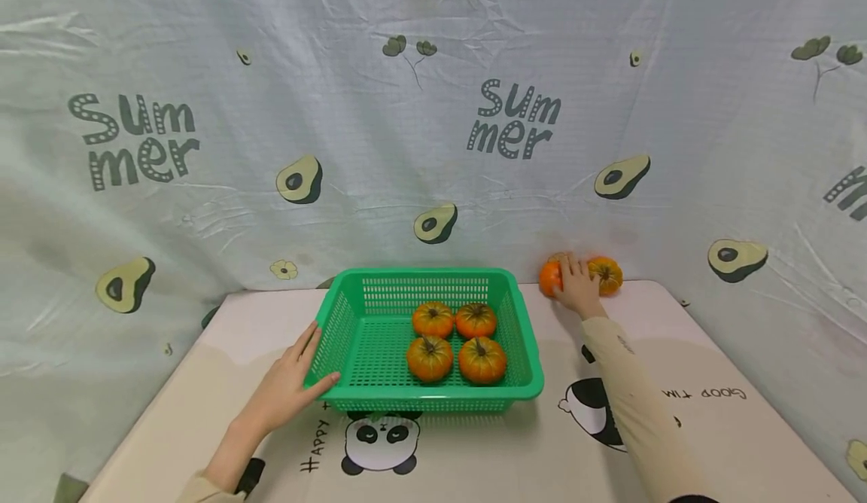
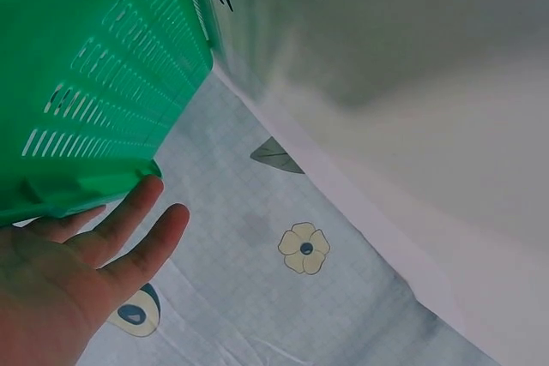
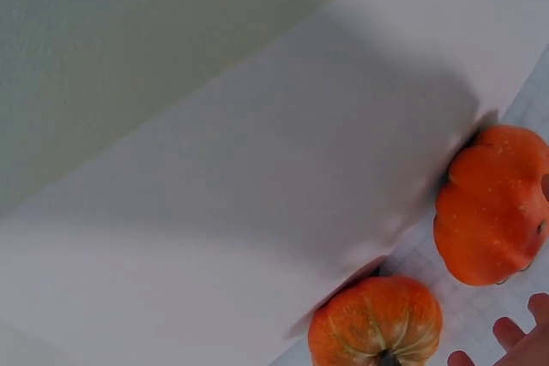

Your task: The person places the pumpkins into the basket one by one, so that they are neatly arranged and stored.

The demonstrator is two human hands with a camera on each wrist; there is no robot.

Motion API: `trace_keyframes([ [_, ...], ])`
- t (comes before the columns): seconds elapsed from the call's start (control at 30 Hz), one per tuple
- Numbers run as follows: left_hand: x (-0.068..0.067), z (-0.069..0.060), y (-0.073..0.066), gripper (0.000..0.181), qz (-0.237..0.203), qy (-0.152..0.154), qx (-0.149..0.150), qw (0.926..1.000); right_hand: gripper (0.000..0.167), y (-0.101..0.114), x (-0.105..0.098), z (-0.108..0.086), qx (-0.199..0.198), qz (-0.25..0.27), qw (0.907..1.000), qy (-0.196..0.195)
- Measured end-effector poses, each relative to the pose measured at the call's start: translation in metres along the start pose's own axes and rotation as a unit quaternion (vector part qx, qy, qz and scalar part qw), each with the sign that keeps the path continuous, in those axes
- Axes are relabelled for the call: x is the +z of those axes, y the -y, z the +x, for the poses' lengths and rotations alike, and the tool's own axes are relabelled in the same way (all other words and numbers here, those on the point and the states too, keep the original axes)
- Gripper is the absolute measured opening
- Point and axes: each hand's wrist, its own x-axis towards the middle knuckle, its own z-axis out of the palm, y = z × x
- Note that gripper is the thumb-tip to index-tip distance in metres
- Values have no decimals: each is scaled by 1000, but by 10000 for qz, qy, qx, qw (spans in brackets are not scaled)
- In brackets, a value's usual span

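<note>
A green plastic basket [image 1: 433,394] stands on the table with several small orange pumpkins [image 1: 429,358] in its middle and right part. My left hand [image 1: 287,386] rests at the basket's left side, its fingers spread along the rim and the thumb over the front left corner. Far right, my right hand [image 1: 579,288] reaches over a smooth orange pumpkin [image 3: 489,203] at the table's back edge. Its fingers are extended and partly cover that pumpkin in the head view. A striped pumpkin [image 1: 605,275] sits just right of the hand.
The pale table [image 1: 528,454] has printed pandas and lettering. A hanging cloth [image 1: 366,224] with avocado prints rises directly behind its back edge and along both sides.
</note>
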Motion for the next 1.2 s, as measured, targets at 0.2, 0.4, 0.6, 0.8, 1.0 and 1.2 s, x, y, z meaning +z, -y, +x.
trace_keyframes([
  [0.2,2,1,2,79,25,-37,-9,10000,65,1,3,-1,-5,-91,10000,16],
  [0.4,3,0,2,80,18,1,-51,10000,63,3,8,-3,6,-176,9998,127],
  [0.6,4,-2,2,80,-69,30,-66,10000,66,2,14,-3,-35,-120,9999,-26],
  [0.8,6,-4,3,80,-69,4,-105,9999,72,4,20,-2,-97,-129,9995,-285],
  [1.0,6,-5,2,80,-70,30,-110,9999,73,6,19,-6,-78,-425,9978,-493],
  [1.2,3,-1,1,79,-81,-20,-84,9999,80,3,6,-10,89,-416,9990,-150],
])
